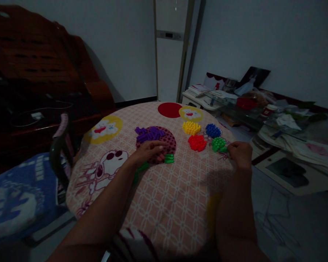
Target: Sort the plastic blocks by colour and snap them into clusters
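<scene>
My right hand [240, 152] is at the right side of the round table, thumb and fingertips pinched on a small green plastic piece [223, 149]. That piece sits beside a standing cluster of green pieces [217, 143]. My left hand [147, 152] hovers over the middle left with its fingers apart and its index finger stretched out, holding nothing I can see. Just right of its fingertips lie several green pieces [169, 158] in a row. More green pieces [143, 167] lie partly hidden behind my left wrist. A heap of purple pieces [150, 134] lies beyond that hand.
Yellow [191, 127], blue [213, 130] and red clusters [197, 142] stand near the green one. A patterned cloth [169, 203] covers the table. A chair [57, 156] is at the left; a cluttered glass-topped cabinet [251, 112] is at the right.
</scene>
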{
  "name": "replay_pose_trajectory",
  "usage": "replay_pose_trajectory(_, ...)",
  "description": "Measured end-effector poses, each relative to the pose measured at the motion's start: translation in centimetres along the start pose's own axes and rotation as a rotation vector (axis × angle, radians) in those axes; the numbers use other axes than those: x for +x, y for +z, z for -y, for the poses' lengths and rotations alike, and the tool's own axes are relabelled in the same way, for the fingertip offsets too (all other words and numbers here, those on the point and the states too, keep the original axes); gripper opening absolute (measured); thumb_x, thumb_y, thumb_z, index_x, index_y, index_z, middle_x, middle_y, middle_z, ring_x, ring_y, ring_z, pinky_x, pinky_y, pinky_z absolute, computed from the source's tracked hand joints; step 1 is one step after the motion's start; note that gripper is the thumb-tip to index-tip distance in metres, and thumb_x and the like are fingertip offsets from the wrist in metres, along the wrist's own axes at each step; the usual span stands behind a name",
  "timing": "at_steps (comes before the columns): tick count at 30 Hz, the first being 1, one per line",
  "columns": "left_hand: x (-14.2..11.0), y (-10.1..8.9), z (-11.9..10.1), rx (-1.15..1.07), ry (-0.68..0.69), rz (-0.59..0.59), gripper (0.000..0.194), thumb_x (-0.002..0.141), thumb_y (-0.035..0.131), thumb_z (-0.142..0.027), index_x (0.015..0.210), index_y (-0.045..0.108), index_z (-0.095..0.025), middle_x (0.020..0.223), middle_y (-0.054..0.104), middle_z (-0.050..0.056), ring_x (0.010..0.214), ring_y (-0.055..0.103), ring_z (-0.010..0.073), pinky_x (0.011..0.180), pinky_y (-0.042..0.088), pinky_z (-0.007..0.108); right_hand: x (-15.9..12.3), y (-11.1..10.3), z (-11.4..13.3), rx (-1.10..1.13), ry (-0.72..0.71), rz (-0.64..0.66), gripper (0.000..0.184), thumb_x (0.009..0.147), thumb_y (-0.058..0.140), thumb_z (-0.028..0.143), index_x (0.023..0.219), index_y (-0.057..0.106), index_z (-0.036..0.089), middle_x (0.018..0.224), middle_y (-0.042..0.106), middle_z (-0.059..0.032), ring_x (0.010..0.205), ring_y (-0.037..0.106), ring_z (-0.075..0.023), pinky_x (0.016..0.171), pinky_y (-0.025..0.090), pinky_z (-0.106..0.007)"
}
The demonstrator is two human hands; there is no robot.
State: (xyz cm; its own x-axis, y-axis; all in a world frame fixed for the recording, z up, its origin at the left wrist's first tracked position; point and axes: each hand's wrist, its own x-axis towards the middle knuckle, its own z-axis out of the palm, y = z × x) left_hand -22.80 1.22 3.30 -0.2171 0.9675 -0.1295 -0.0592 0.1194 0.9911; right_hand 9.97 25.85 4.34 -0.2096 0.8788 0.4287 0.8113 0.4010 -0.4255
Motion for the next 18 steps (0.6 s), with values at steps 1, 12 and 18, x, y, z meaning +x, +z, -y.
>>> replay_pose_trajectory(1,0.0,0.0,0.0,0.0,-0.004,0.0,0.062,0.079,0.075,-0.049,0.127,0.064,-0.013,0.079,0.075,0.007,0.064,0.07,0.0161,0.059,0.055,0.025,0.1,0.3,0.2,-0.013,0.008,0.031,0.023,0.07,0.056,0.022,0.069,0.076,0.012,0.054,0.067,-0.011,0.058,0.064,-0.0246,0.063,0.048,-0.033)
replay_pose_trajectory(12,-0.1,0.1,-0.1,0.031,-0.004,0.022,0.058,0.081,0.072,-0.046,0.127,0.063,-0.013,0.076,0.075,0.006,0.062,0.07,0.0155,0.056,0.053,0.023,-0.1,2.3,-0.3,0.076,0.075,0.037,0.038,0.072,0.051,0.021,0.092,0.08,0.007,0.07,0.073,-0.0136,0.069,0.067,-0.0246,0.07,0.049,-0.033)
replay_pose_trajectory(18,0.0,-0.6,-0.1,0.079,0.026,0.004,0.052,0.083,0.07,-0.044,0.124,0.064,-0.013,0.082,0.076,0.008,0.065,0.071,0.0152,0.058,0.056,0.024,-0.1,3.0,-0.4,-0.012,0.082,0.022,0.036,0.072,0.05,0.02,0.089,0.08,0.009,0.084,0.077,-0.0184,0.08,0.069,-0.0261,0.078,0.049,-0.034)
